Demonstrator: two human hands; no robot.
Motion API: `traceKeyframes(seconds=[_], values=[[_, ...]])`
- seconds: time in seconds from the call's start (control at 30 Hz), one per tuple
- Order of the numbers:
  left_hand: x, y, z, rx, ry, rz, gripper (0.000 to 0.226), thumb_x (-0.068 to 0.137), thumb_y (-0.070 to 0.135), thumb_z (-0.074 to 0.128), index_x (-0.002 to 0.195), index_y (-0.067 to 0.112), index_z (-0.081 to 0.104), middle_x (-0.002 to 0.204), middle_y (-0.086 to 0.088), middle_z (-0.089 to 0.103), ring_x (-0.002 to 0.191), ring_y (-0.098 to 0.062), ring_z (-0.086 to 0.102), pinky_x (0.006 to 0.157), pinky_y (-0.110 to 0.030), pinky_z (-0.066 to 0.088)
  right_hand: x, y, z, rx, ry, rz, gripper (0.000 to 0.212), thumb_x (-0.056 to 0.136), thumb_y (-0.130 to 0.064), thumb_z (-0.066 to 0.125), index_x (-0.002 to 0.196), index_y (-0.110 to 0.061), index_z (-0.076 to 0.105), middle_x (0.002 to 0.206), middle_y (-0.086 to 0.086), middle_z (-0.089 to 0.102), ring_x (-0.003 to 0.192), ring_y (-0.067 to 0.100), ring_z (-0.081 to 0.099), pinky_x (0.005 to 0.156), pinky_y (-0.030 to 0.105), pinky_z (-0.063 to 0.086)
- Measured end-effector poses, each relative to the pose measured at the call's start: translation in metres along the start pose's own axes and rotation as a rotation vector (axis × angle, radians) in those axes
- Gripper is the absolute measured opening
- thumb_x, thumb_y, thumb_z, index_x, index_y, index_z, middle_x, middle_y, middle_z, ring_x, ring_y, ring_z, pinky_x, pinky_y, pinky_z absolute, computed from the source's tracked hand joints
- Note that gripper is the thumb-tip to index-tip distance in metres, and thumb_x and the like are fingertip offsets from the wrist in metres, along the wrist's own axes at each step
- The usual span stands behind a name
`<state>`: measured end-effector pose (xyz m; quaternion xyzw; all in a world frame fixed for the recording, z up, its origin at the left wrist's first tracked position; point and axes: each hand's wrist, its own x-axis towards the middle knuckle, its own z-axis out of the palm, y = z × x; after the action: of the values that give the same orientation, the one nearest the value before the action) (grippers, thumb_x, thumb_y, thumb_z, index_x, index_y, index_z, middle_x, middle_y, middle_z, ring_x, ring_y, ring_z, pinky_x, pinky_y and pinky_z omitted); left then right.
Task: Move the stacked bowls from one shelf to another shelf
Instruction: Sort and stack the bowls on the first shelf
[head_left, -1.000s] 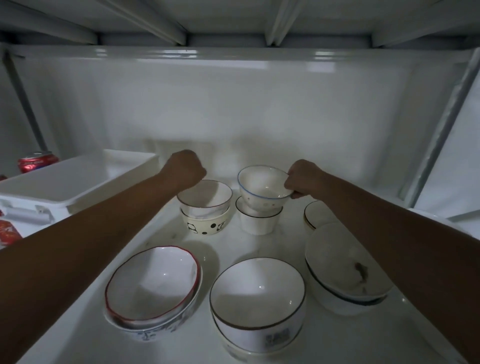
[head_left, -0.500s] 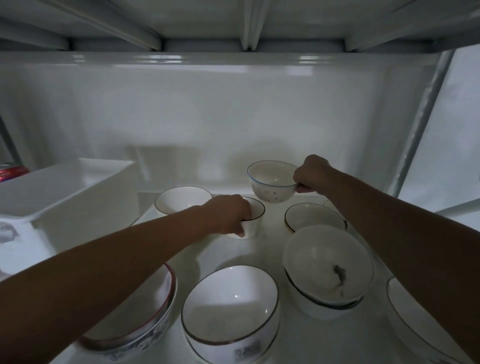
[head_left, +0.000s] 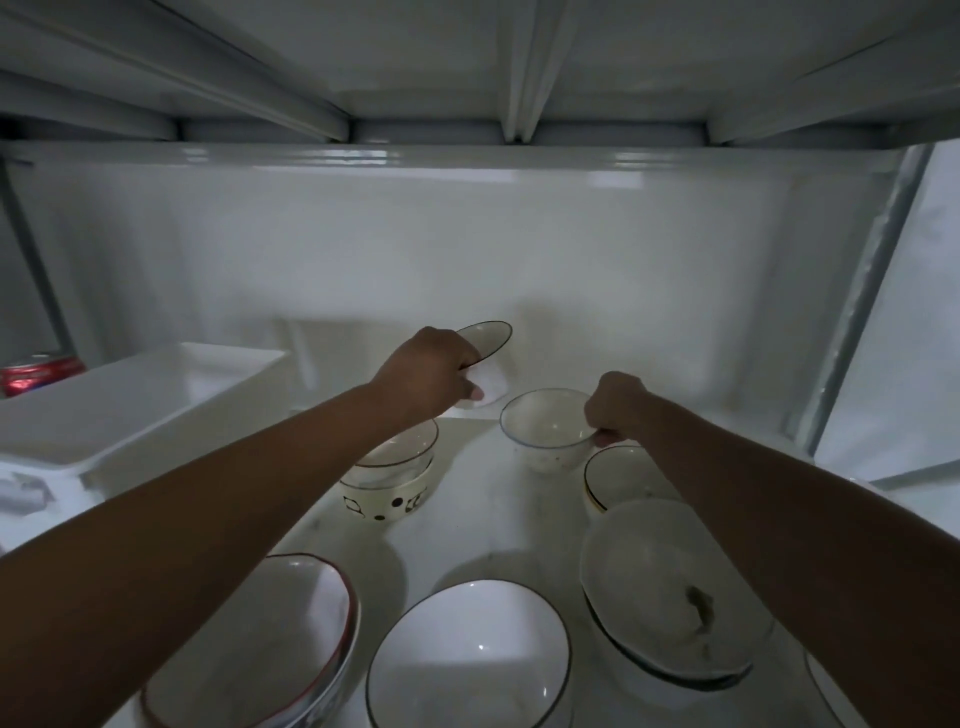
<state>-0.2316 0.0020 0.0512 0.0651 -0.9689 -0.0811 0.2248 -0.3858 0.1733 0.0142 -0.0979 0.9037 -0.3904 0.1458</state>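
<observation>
My left hand (head_left: 428, 371) grips a small white bowl with a dark rim (head_left: 488, 358), lifted and tilted above the white shelf (head_left: 478, 514) near the back. My right hand (head_left: 615, 408) pinches the rim of a blue-rimmed speckled bowl (head_left: 545, 434), which sits low over the shelf; whether it touches the shelf is unclear. Under my left forearm stands a stack of two bowls (head_left: 389, 480), the lower one cream with black dots.
Closer to me are a red-rimmed bowl stack (head_left: 260, 644), a dark-rimmed bowl (head_left: 467, 660), a stack with a mark inside (head_left: 670, 608) and a shallow bowl (head_left: 618, 478). A white plastic bin (head_left: 130, 405) and a red can (head_left: 39, 371) stand left. A shelf underside hangs overhead.
My left hand has taken the small dark-rimmed bowl and raised it toward the back. My right hand has lowered the blue-rimmed bowl to where that bowl stood.
</observation>
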Motion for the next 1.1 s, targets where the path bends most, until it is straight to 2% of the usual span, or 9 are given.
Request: traceKeyframes(seconds=[0.1,0.13,0.23,0.33,0.43,0.63,0.83,0.97,1.1], values=[[0.0,-0.003,-0.002,0.009,-0.035,0.027,0.048,0.075,0.019,0.077,0.052,0.016,0.035,0.054,0.006,0.032,0.058,-0.017,0.035,0.05,-0.024,0.023,-0.01,-0.006,0.012,-0.266,-0.109,-0.108,0.016,0.095,-0.018,0.06,0.096,-0.004,0.069,0.094,0.011,0.071,0.085,0.014,0.075,0.072,0.021,0.054],[-0.001,-0.005,-0.001,0.01,-0.045,0.046,0.048,0.075,0.018,0.078,0.052,0.015,0.036,0.054,0.005,0.031,0.061,-0.019,0.037,0.051,-0.026,0.023,-0.009,-0.008,0.017,-0.193,-0.154,-0.089,0.018,0.095,-0.014,0.06,0.105,-0.001,0.068,0.1,0.011,0.071,0.077,0.014,0.076,0.069,0.022,0.057],[-0.001,-0.01,0.007,0.013,-0.071,0.088,0.024,0.073,0.016,0.079,0.065,0.003,0.06,0.06,0.001,0.045,0.069,-0.022,0.049,0.06,-0.029,0.035,-0.003,-0.012,0.029,-0.171,-0.191,-0.103,0.007,0.095,-0.004,0.062,0.099,0.002,0.059,0.076,0.017,0.065,0.034,0.013,0.062,0.036,0.023,0.051],[0.0,-0.012,0.016,-0.023,-0.098,0.103,0.016,0.073,0.013,0.079,0.085,0.004,0.074,0.079,-0.006,0.063,0.078,-0.019,0.057,0.071,-0.028,0.044,-0.008,-0.014,0.031,-0.169,-0.246,-0.13,0.013,0.098,-0.007,0.059,0.088,0.0,0.058,0.073,0.016,0.064,0.045,0.016,0.069,0.052,0.026,0.059],[0.002,-0.009,0.027,-0.043,-0.146,0.094,0.015,0.072,0.011,0.078,0.086,0.006,0.076,0.074,-0.002,0.064,0.077,-0.017,0.056,0.067,-0.026,0.041,-0.009,-0.012,0.019,-0.147,-0.259,-0.182,0.017,0.099,-0.009,0.055,0.087,0.001,0.063,0.08,0.016,0.069,0.072,0.027,0.073,0.074,0.03,0.059],[0.005,0.012,0.039,-0.01,-0.246,0.129,0.01,0.076,0.013,0.075,0.086,0.01,0.075,0.063,0.004,0.052,0.07,-0.015,0.049,0.06,-0.023,0.033,-0.005,-0.019,0.004,0.016,-0.171,-0.204,0.04,0.1,-0.04,0.051,0.082,-0.005,0.061,0.07,0.009,0.061,0.055,0.019,0.055,0.053,0.024,0.046],[0.006,0.012,0.047,-0.051,-0.356,0.188,0.011,0.078,0.01,0.074,0.087,0.005,0.075,0.067,0.001,0.052,0.065,-0.01,0.046,0.059,-0.02,0.033,-0.008,-0.01,0.012,-0.248,-0.1,-0.267,0.021,0.085,-0.01,0.061,0.066,-0.001,0.064,0.051,0.006,0.062,0.04,0.016,0.053,0.04,0.018,0.045],[-0.001,0.007,0.048,-0.055,-0.425,0.2,0.011,0.083,0.01,0.069,0.079,0.0,0.068,0.058,0.003,0.043,0.062,-0.013,0.04,0.057,-0.021,0.03,-0.012,-0.013,0.021,-0.388,-0.078,-0.298,0.026,0.082,-0.008,0.059,0.057,-0.004,0.062,0.039,-0.001,0.058,0.026,0.008,0.049,0.035,0.014,0.043],[-0.006,0.001,0.054,0.008,-0.46,0.178,0.025,0.093,0.019,0.059,0.076,0.002,0.061,0.057,0.006,0.04,0.07,-0.019,0.042,0.06,-0.025,0.03,-0.014,-0.015,0.029,-0.553,-0.05,-0.352,0.024,0.079,-0.012,0.059,0.056,-0.009,0.06,0.041,-0.001,0.056,0.032,0.012,0.05,0.046,0.017,0.046]])
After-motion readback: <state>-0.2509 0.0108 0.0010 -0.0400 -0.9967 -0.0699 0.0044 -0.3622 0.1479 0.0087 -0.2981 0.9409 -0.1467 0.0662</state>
